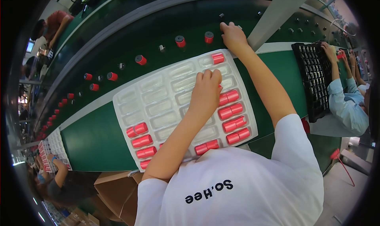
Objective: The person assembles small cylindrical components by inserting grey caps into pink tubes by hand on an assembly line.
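A clear plastic tray [163,104] with rows of long pockets lies in front of me, tilted across the green bench. Over its right part, my left hand [206,85] is closed with the fingertips down; a bit of red cylinder [220,88] shows at them, the rest hidden. My right hand [234,36] reaches past the tray's far edge to the dark green belt. Its fingers are bent, and a small silver metal part [239,27] shows against them. Red cylinders fill several pockets, such as a red pair [230,112] on the right and another pair [137,129] on the left.
Along the belt stand loose red cylinders [180,41] and small metal pieces [161,48]. A grey post [273,18] rises close to my right forearm. To the right, a co-worker's hand touches a black tray [312,77]. An open cardboard box [114,192] sits at lower left.
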The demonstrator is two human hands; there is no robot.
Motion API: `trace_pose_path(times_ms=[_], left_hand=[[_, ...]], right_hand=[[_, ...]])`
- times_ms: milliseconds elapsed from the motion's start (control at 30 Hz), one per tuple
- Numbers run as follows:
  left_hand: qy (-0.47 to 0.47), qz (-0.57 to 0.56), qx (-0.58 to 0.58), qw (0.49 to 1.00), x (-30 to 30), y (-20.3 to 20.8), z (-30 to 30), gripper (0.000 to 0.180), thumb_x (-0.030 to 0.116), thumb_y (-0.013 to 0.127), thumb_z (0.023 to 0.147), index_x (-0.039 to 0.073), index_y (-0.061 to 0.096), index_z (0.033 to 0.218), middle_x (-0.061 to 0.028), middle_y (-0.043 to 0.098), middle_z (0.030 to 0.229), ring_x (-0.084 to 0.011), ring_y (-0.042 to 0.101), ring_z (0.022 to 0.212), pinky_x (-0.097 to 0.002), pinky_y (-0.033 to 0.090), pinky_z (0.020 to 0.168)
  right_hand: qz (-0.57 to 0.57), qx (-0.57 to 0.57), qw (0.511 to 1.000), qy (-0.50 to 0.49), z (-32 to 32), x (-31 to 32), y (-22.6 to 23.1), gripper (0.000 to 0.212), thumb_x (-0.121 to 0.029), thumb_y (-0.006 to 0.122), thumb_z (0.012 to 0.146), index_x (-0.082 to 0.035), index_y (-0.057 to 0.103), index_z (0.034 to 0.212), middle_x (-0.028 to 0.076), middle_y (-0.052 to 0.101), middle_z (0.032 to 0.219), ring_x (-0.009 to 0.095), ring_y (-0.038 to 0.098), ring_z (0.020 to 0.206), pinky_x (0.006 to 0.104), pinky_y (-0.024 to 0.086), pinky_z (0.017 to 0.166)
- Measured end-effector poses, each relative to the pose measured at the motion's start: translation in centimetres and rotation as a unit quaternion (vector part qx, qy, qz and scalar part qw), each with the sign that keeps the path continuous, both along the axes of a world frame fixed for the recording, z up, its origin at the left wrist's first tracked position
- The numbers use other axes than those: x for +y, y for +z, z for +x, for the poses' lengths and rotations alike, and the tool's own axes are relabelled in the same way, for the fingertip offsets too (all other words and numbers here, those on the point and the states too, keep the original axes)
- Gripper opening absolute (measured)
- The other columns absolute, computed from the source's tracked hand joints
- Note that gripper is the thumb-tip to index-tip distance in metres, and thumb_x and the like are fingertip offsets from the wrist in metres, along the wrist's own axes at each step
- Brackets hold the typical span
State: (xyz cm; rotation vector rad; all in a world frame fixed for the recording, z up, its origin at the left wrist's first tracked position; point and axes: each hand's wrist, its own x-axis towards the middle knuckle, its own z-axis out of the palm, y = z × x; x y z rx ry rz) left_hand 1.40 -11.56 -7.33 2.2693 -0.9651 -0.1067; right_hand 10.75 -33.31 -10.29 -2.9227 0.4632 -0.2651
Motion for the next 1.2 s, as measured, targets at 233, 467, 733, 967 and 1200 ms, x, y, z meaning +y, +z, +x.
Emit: trace_pose_path(times_ms=[233,467,733,967,1200], left_hand=[[0.041,-0.347,0.523,0.777,3.5,2.7,1.6,0.032,0.021,0.049,0.100,0.007,0.047,0.128,-0.0055,0.057,0.110,-0.0133,0.058,0.097,-0.0287,0.048,0.089],[0.046,-0.502,0.621,0.601,4.0,3.0,0.5,0.040,0.029,0.052,0.098,0.004,0.047,0.129,-0.0081,0.055,0.114,-0.0155,0.057,0.103,-0.0278,0.050,0.091],[0.089,-0.567,0.642,0.509,3.6,4.4,0.0,0.039,0.035,0.053,0.096,0.004,0.050,0.119,-0.0102,0.060,0.107,-0.0173,0.062,0.099,-0.0266,0.053,0.088],[0.074,-0.564,0.657,0.495,3.8,4.5,-0.8,0.034,0.037,0.054,0.096,0.008,0.052,0.113,-0.0094,0.061,0.104,-0.0161,0.064,0.090,-0.0239,0.055,0.078],[0.103,-0.545,0.644,0.528,4.0,4.7,-1.1,0.031,0.037,0.055,0.095,0.009,0.051,0.110,-0.0073,0.061,0.102,-0.0142,0.063,0.087,-0.0228,0.054,0.076]], right_hand=[[0.568,-0.099,0.802,0.155,-5.6,3.2,6.7,0.017,-0.009,0.063,0.084,-0.008,0.057,0.100,0.004,0.058,0.098,0.014,0.056,0.092,0.0280,0.046,0.086],[0.707,-0.161,0.644,0.244,-10.2,7.8,8.1,0.015,-0.010,0.064,0.085,-0.009,0.052,0.092,0.008,0.059,0.103,0.015,0.058,0.098,0.0298,0.044,0.091],[0.634,-0.290,0.660,0.278,-12.0,10.2,7.6,0.019,0.004,0.065,0.082,-0.002,0.063,0.100,0.014,0.059,0.110,0.023,0.060,0.104,0.0312,0.050,0.090],[0.571,-0.280,0.712,0.298,-12.0,9.5,7.2,0.014,0.004,0.068,0.079,-0.001,0.067,0.092,0.016,0.064,0.108,0.024,0.063,0.101,0.0315,0.053,0.086],[0.468,-0.250,0.776,0.341,-12.2,8.2,8.1,0.014,-0.003,0.074,0.075,-0.004,0.070,0.089,0.012,0.069,0.102,0.024,0.064,0.096,0.0335,0.050,0.085]])
